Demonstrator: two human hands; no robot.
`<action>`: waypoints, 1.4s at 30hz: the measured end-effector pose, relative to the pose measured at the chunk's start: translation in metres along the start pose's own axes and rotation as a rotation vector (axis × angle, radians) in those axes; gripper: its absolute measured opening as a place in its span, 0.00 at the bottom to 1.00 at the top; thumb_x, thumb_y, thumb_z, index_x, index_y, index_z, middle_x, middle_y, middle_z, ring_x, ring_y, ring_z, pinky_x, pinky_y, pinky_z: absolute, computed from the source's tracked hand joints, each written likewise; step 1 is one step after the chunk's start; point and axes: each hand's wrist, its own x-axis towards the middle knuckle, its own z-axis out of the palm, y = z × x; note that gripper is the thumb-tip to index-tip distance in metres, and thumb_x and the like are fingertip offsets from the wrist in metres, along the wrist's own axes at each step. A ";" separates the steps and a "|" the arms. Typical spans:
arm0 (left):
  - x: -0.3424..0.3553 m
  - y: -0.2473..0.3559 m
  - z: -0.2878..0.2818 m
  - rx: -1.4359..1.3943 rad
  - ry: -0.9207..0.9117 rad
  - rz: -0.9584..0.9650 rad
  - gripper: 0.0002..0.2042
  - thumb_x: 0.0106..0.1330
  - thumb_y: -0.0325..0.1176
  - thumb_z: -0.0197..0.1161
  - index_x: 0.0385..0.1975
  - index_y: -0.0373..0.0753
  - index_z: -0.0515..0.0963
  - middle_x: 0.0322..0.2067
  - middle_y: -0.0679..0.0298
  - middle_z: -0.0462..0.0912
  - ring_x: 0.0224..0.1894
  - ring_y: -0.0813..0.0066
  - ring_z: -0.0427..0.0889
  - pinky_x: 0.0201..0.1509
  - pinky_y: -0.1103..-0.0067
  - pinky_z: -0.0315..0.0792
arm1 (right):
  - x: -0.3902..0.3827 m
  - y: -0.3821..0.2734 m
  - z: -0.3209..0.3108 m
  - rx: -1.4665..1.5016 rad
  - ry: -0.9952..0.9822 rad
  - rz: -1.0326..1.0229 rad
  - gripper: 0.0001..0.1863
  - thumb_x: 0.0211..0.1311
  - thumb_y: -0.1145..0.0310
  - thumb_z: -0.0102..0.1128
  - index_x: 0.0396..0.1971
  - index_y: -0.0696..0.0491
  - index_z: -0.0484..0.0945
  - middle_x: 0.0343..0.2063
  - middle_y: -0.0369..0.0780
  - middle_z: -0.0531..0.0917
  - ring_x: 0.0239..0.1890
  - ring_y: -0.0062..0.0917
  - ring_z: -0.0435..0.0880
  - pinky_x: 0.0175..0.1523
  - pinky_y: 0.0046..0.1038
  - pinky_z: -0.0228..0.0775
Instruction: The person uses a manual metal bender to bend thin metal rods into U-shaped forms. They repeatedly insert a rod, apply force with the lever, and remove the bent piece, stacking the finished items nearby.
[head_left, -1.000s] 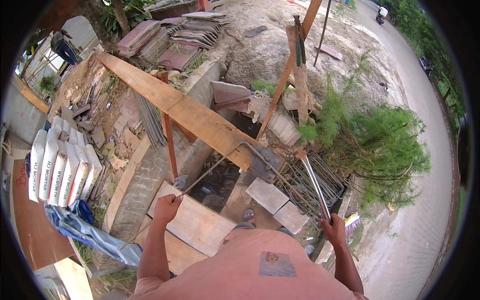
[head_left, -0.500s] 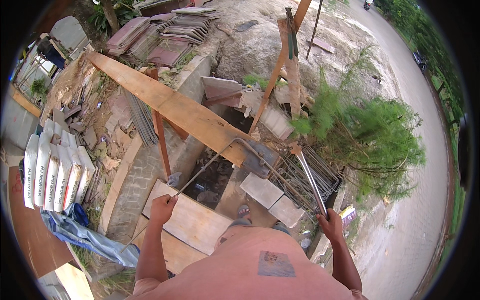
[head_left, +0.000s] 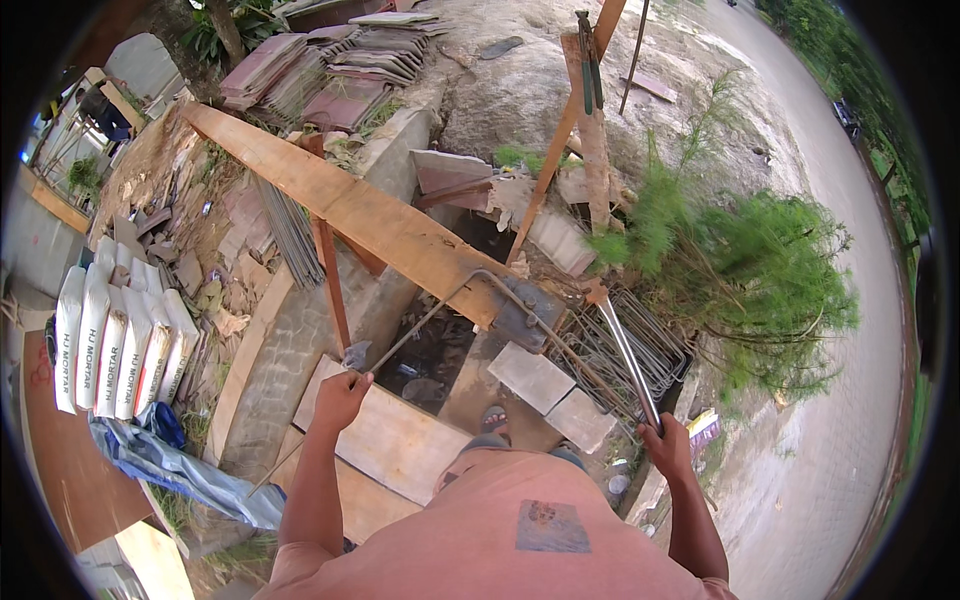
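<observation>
My left hand is closed around a thin rebar rod. The rod runs up from my fist to a sharp bend at the end of a raised wooden plank, then slopes down to the right. Its tail trails below my left hand. A dark metal plate covers the plank's end beside the bend. In my right hand is the lower end of a rebar bending wrench with a long shiny handle and a rusty head. The wrench head sits right of the plate; contact with the rod cannot be made out.
Several bent rebar frames lie right of the plank, near pale blocks. Below the plank is a dark pit. Dark-green-handled pliers hang on a post. White bags stand left; a green bush grows right.
The whole view has shifted slightly. My left hand has moved a little up and to the right, still gripping the rod. My right hand keeps its hold on the wrench.
</observation>
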 end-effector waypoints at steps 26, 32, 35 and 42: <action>0.068 0.070 0.029 -0.055 -0.123 0.007 0.30 0.69 0.56 0.48 0.21 0.31 0.77 0.20 0.47 0.77 0.30 0.42 0.77 0.37 0.59 0.68 | 0.051 0.001 -0.057 -0.138 0.247 -0.398 0.12 0.52 0.70 0.64 0.23 0.55 0.67 0.17 0.46 0.71 0.19 0.42 0.70 0.25 0.37 0.60; 0.072 0.065 0.036 -0.046 -0.114 0.023 0.31 0.69 0.56 0.47 0.18 0.31 0.77 0.19 0.47 0.76 0.29 0.43 0.77 0.37 0.58 0.67 | 0.085 0.011 -0.054 -0.436 0.151 -0.475 0.11 0.43 0.70 0.65 0.25 0.53 0.70 0.24 0.43 0.76 0.31 0.43 0.77 0.34 0.41 0.67; 0.072 0.063 0.034 -0.069 -0.136 0.000 0.31 0.69 0.57 0.47 0.18 0.31 0.76 0.20 0.46 0.76 0.30 0.43 0.77 0.37 0.57 0.67 | 0.093 0.008 -0.051 -0.424 0.191 -0.458 0.11 0.42 0.71 0.65 0.24 0.52 0.71 0.24 0.42 0.76 0.32 0.42 0.77 0.35 0.41 0.68; 0.073 0.064 0.034 -0.063 -0.143 -0.005 0.32 0.68 0.58 0.48 0.19 0.30 0.76 0.20 0.44 0.75 0.29 0.42 0.75 0.35 0.59 0.68 | 0.132 0.002 -0.052 -0.479 0.294 -0.456 0.08 0.42 0.71 0.63 0.22 0.53 0.71 0.21 0.45 0.77 0.28 0.44 0.78 0.33 0.43 0.68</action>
